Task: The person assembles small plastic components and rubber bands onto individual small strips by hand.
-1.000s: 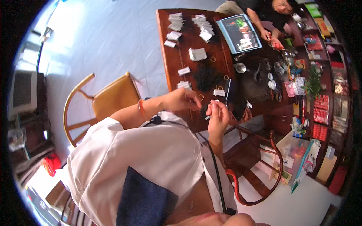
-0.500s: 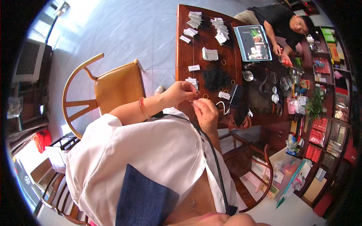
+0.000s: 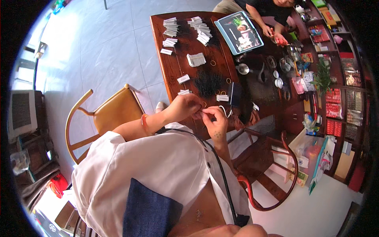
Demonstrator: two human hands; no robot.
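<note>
My left hand (image 3: pixel 185 107) and my right hand (image 3: pixel 216 120) meet above the near edge of the dark wooden table (image 3: pixel 173 65), fingertips pinched together. Whatever lies between them is too small to make out. Just beyond the fingers is a heap of thin black strings (image 3: pixel 207 83). Around it lie a small stack of white tags (image 3: pixel 183 79), another white bundle (image 3: pixel 222 98) and a larger white block of tags (image 3: pixel 196 59). My left hand partly covers one more white stack (image 3: pixel 184 92). Yellow rubber bands (image 3: pixel 213 63) are scattered about.
Fanned white tags (image 3: pixel 170 27) lie at the table's far end. A tablet (image 3: pixel 239 32) stands by its right side, near a person in dark clothes (image 3: pixel 256 14). A tan chair (image 3: pixel 118 108) is at my left, a dark wooden chair (image 3: pixel 256 162) at my right.
The view has shifted and turned, so the table sits further left and lower. My hands stay pinched together. The back of my right hand and its wrist show more.
</note>
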